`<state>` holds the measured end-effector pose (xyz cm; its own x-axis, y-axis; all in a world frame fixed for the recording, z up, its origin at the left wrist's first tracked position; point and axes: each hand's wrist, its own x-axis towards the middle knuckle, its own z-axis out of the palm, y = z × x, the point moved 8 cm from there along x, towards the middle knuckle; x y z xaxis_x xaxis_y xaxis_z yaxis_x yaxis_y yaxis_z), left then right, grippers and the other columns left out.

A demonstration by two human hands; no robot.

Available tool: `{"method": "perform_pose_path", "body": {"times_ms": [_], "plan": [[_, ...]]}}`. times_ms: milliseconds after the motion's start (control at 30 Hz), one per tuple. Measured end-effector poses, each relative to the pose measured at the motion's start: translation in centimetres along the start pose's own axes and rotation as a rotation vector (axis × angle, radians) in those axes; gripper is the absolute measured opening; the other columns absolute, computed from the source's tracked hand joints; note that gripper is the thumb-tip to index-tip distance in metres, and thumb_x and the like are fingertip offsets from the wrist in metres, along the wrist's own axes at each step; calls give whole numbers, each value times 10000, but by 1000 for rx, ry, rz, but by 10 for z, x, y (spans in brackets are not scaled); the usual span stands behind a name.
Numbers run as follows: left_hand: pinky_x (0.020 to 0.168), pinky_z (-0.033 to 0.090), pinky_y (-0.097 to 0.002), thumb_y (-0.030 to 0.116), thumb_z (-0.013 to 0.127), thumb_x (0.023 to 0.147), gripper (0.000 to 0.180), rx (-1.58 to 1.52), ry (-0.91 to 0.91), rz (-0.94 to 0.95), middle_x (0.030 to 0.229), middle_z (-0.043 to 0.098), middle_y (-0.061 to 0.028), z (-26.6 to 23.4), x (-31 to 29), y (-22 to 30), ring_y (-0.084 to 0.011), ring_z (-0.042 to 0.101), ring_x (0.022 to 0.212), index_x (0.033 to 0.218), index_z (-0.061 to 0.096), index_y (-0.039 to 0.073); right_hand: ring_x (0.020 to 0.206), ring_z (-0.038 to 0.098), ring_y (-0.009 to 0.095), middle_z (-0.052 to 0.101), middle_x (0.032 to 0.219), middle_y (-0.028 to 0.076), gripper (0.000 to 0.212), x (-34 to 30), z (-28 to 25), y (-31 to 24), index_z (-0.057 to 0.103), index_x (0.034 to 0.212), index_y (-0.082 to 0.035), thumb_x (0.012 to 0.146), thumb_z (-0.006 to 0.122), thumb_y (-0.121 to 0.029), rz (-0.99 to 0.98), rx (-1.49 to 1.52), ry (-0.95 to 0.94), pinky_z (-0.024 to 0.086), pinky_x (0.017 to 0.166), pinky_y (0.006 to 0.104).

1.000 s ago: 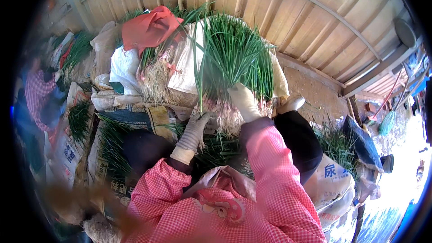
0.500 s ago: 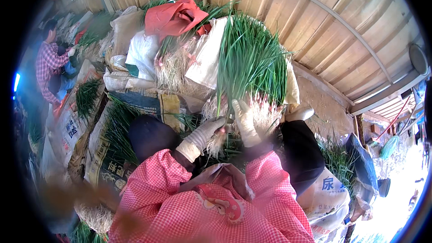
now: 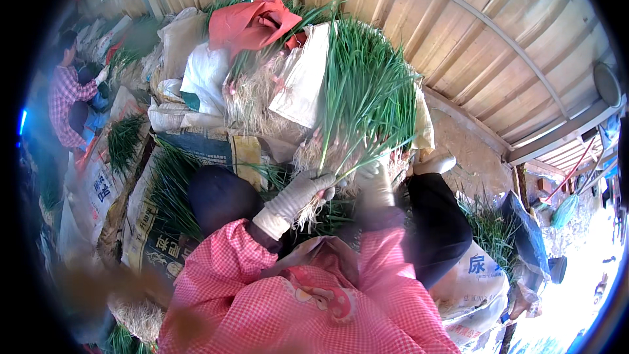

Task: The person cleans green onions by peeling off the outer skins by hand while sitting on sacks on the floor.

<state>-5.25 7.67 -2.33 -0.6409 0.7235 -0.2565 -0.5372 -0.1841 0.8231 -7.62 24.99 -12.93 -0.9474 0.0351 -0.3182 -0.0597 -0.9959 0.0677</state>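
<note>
Both my hands wear pale work gloves. My left hand is closed around the root end of a thin green onion stalk, just beside the big bunch. My right hand grips the base of that upright bunch of green onions, whose green tops fan upward and whose whitish roots hang near my knees. My pink checked sleeves and apron fill the lower middle of the view.
Printed woven sacks with loose green onions lie to my left. White bags and a red cloth sit on a pile behind. A person in a checked shirt works at far left. A wooden plank wall stands behind.
The onion bunch has come lower and closer to my lap. My left hand has moved right and closed on a single stalk next to the bunch.
</note>
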Motion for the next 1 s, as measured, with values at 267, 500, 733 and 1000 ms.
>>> {"method": "perform_pose_path", "body": {"times_ms": [267, 500, 733, 1000], "plan": [[402, 291, -182, 275, 489, 957, 310, -183, 25, -145, 593, 440, 53, 3, -9, -8, -40, 361, 432, 983, 610, -10, 724, 582, 149, 602, 971, 98, 292, -44, 45, 54, 519, 1124, 13, 897, 563, -165, 152, -700, -123, 450, 538, 169], [459, 393, -194, 428, 486, 938, 457, -201, 7, -106, 678, 564, 3, -5, -7, -13, -81, 506, 525, 1048, 599, -1, 720, 557, 137, 622, 926, 52, 257, -32, 23, 46, 569, 1087, -26, 895, 595, -195, 52, -982, -60, 449, 581, 239], [675, 504, -239, 309, 599, 891, 375, 109, -53, -55, 863, 635, -50, -7, -6, -13, -115, 606, 731, 1128, 580, 18, 855, 566, 152, 620, 968, 26, 190, -50, 51, 40, 589, 1038, -55, 867, 634, -125, -33, -845, 11, 454, 677, 298], [689, 503, -392, 179, 635, 813, 365, 1096, 328, 365, 851, 641, -131, -9, -3, -1, -308, 630, 758, 1145, 537, 65, 535, 471, 59, 592, 735, 1, 162, -41, 57, 31, 609, 1011, -45, 893, 612, -157, -302, -1393, 47, 379, 496, 190]]}}
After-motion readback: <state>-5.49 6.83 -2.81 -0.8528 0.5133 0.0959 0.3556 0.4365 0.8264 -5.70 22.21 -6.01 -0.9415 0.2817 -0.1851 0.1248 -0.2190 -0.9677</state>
